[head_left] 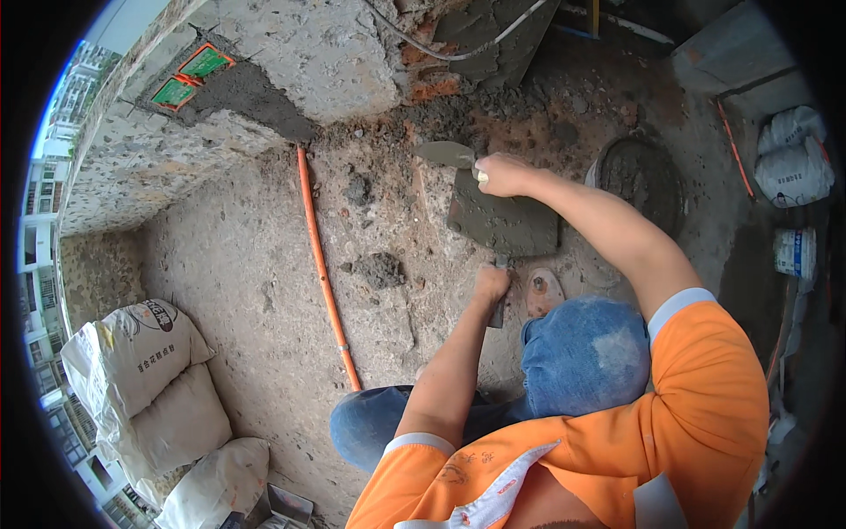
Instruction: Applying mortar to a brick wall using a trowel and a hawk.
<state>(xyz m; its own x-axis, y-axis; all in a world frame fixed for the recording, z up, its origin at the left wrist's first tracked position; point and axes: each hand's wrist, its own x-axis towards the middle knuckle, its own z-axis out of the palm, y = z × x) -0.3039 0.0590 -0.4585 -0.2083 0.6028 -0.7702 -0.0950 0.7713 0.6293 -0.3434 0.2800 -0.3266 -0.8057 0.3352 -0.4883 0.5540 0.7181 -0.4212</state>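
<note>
My right hand [502, 175] is closed round the pale handle of a pointed trowel [442, 153], whose blade points left above a square board coated in grey wet mortar [504, 227]. My left hand [490, 284] grips the board's handle just below it. A round tub of grey mortar [636, 176] stands to the right, partly behind my right arm. Small lumps of mortar [377, 270] lie on the rough floor to the left of the board.
An orange pipe [316, 256] runs along the floor at left. Two green-and-orange wall boxes [201, 63] sit in fresh mortar on the concrete wall. Stacked sacks [154, 379] lie lower left; more bags [789, 154] and a container [793, 253] are at right.
</note>
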